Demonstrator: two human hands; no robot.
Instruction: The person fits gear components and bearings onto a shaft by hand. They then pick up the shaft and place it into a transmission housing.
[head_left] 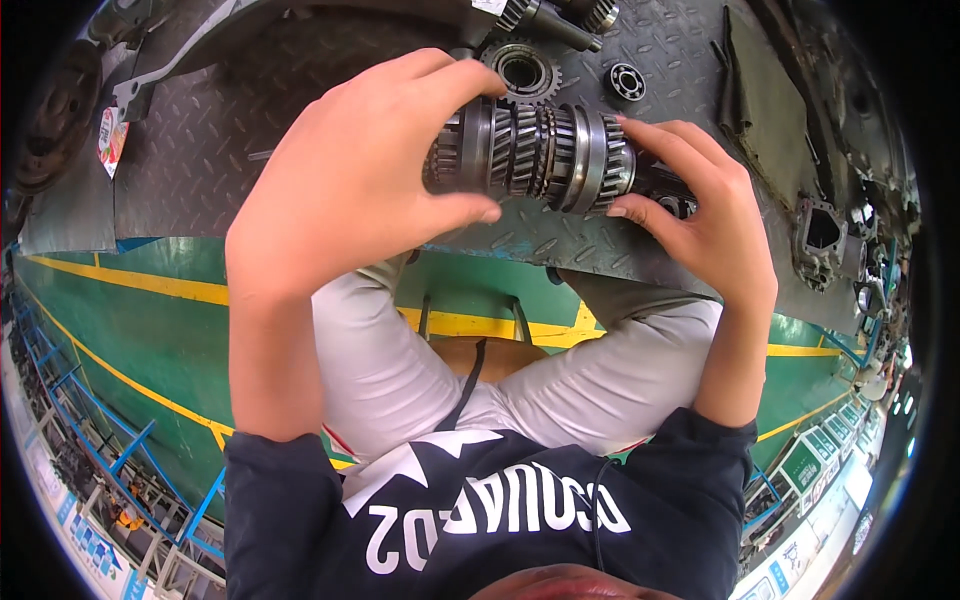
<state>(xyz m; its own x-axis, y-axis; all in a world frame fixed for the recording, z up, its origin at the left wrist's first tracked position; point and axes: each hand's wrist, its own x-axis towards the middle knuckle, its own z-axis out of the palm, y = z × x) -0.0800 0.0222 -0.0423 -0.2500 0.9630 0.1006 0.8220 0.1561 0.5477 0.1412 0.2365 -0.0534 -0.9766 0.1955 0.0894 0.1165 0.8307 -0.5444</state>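
Note:
A gear shaft, a stack of steel gears and rings, lies on its side near the front edge of the metal workbench. Thumb and fingers of my left hand curl round its left end. At the other end, my right hand pinches the last gear between thumb and fingertips. The shaft's left tip is partly hidden by my left hand. Just beyond the shaft, a loose ring gear lies flat, and to its right is a small ball bearing.
The bench is topped with dark diamond-plate metal. More toothed shafts lie at the back. A metal housing sits at the right, near a dark flat panel. A round rusty part is at the far left, with a printed packet beside it.

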